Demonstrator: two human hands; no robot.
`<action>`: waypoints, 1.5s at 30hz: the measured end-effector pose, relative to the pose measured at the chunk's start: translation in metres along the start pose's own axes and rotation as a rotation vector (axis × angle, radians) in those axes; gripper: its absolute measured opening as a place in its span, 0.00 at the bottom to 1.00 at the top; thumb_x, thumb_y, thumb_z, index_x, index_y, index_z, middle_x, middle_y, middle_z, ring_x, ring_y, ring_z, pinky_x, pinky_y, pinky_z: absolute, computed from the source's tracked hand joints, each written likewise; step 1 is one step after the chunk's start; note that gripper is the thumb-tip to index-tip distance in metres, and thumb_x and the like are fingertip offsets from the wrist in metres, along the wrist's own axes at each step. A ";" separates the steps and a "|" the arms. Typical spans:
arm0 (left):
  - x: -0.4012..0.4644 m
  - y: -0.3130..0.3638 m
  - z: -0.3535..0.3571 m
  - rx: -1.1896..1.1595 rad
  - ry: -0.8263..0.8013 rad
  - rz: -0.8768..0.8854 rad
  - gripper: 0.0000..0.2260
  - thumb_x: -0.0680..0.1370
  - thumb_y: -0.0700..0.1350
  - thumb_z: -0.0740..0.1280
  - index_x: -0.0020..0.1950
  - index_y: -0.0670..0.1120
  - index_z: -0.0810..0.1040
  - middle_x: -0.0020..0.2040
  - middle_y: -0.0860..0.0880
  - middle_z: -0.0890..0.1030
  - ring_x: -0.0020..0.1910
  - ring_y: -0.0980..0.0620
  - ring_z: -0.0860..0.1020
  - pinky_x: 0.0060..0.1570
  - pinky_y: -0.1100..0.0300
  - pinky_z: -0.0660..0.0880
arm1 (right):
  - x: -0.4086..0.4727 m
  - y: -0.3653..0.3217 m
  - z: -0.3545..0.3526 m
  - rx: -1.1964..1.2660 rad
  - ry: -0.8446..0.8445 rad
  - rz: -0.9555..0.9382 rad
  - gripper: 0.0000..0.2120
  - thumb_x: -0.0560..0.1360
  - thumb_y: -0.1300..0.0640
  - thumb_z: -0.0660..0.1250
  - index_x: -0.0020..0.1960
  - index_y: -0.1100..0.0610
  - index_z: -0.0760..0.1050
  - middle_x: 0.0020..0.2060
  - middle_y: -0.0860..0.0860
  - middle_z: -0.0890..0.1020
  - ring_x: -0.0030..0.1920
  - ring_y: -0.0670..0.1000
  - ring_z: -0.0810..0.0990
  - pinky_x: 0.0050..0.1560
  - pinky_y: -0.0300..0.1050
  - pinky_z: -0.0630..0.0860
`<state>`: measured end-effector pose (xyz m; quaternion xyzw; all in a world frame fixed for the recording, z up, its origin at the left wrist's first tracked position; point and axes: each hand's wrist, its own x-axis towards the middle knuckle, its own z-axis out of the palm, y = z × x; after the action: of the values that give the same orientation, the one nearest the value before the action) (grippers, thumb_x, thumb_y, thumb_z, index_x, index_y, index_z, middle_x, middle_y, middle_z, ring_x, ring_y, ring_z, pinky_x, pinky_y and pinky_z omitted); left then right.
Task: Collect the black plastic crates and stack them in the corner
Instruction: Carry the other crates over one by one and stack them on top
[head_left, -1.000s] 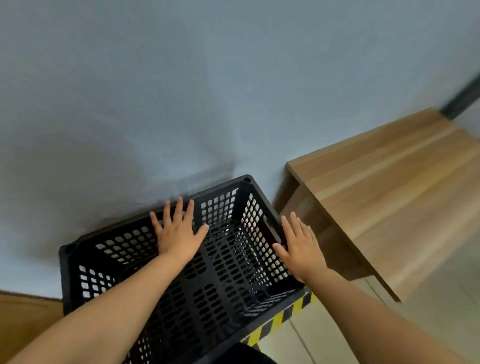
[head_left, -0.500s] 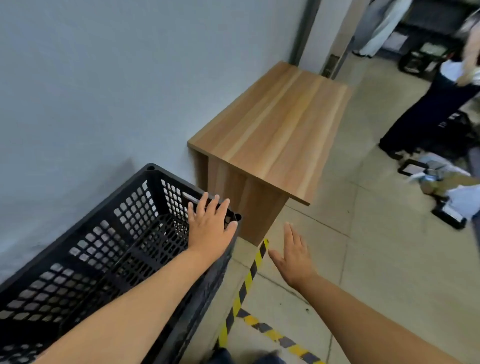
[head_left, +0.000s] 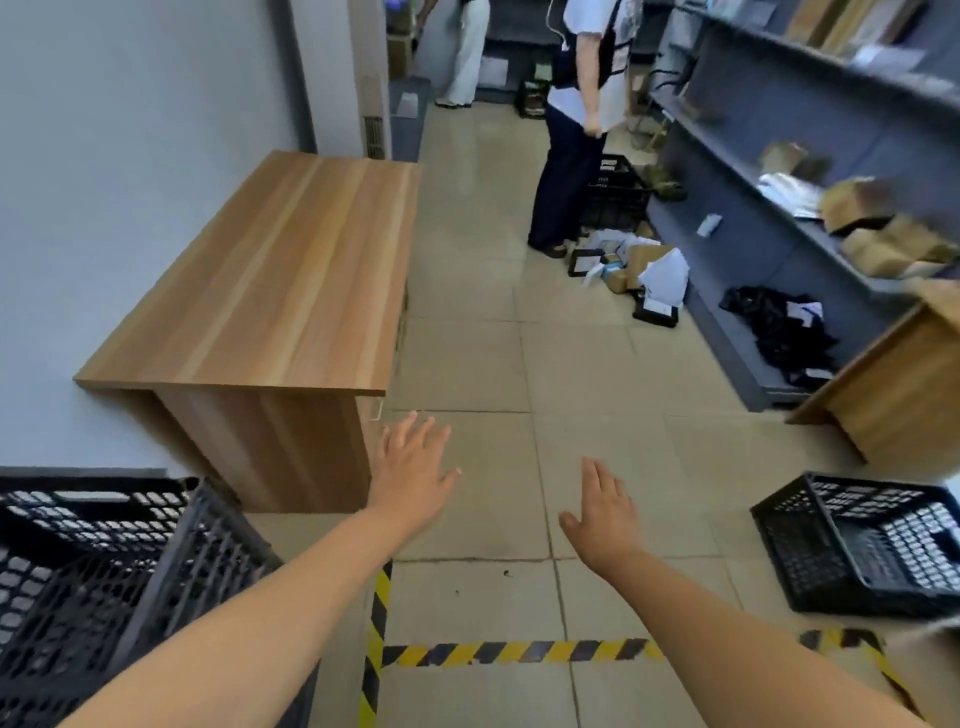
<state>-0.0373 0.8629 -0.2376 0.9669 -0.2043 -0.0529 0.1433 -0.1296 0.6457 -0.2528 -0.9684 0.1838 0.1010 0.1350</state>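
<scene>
hands (head_left: 413, 467) now off corner crate (head_left: 104, 561)

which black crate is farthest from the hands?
The black crate behind the standing person, by the grey shelving; the other two sit close, at the bottom left and right.

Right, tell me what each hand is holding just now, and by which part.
Nothing is held. The left hand and right hand hang over the floor with fingers straight, clear of both black crates.
</scene>
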 end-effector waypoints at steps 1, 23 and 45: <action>0.007 0.024 0.007 -0.004 -0.013 0.029 0.27 0.79 0.54 0.58 0.76 0.49 0.57 0.78 0.48 0.57 0.77 0.47 0.46 0.74 0.49 0.45 | -0.001 0.027 -0.005 0.010 0.007 0.037 0.36 0.77 0.50 0.59 0.77 0.56 0.43 0.77 0.54 0.52 0.75 0.56 0.54 0.73 0.50 0.56; 0.127 0.397 0.157 0.112 -0.249 0.461 0.28 0.78 0.53 0.59 0.76 0.48 0.58 0.77 0.47 0.57 0.77 0.46 0.48 0.73 0.47 0.46 | -0.042 0.442 -0.058 0.219 0.084 0.761 0.34 0.77 0.54 0.60 0.77 0.56 0.47 0.77 0.54 0.54 0.76 0.55 0.52 0.73 0.50 0.56; 0.407 0.644 0.257 0.248 -0.419 0.796 0.28 0.78 0.53 0.58 0.76 0.50 0.56 0.77 0.47 0.56 0.77 0.48 0.48 0.73 0.50 0.46 | 0.143 0.635 -0.140 0.296 0.123 0.979 0.33 0.78 0.54 0.59 0.77 0.55 0.47 0.77 0.53 0.53 0.76 0.54 0.52 0.74 0.49 0.55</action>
<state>0.0470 0.0663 -0.3078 0.7916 -0.5888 -0.1631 -0.0086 -0.2218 -0.0118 -0.2981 -0.7434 0.6356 0.0680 0.1965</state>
